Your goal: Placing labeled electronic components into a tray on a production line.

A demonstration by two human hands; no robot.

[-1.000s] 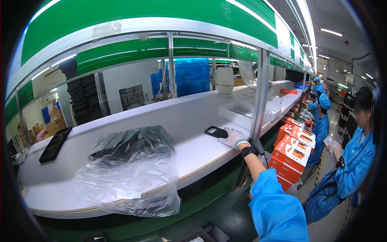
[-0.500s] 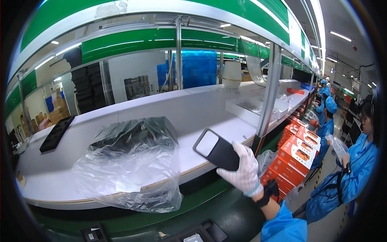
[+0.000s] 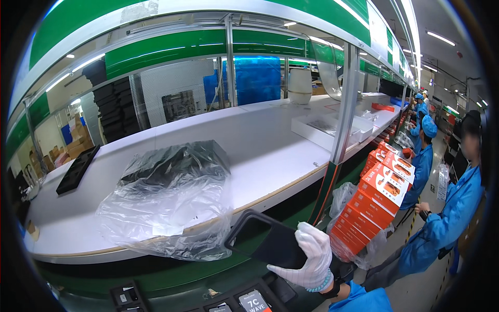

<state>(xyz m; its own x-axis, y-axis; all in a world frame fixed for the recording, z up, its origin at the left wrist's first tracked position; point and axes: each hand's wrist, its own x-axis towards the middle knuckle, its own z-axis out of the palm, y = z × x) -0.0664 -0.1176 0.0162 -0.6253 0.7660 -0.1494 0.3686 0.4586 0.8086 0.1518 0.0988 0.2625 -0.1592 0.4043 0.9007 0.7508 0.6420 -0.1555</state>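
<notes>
In my right hand (image 3: 311, 260), which wears a white glove, is a black phone case (image 3: 278, 243) with a wide cutout at one end. The fingers and thumb close on the case's right end, and it is tilted over the green belt near the table's front edge. Below it a black tray (image 3: 273, 291) holds flat grey pieces, cut off by the lower edge. A smaller black tray (image 3: 127, 299) lies further left. A clear plastic bag (image 3: 166, 218) with a dark bundle inside spreads over the table edge to the left. My left hand is out of view.
Stacked orange and white boxes (image 3: 369, 208) stand right of the metal post (image 3: 343, 109). A white open box (image 3: 322, 132) and a long black tray (image 3: 78, 169) rest on the white table (image 3: 260, 174). Co-workers in blue (image 3: 442, 223) stand along the right.
My right hand has moved down and slightly left with the phone case, now closer to the tray. The nearest co-worker's hands are lower. More of the tray's grey pieces shows.
</notes>
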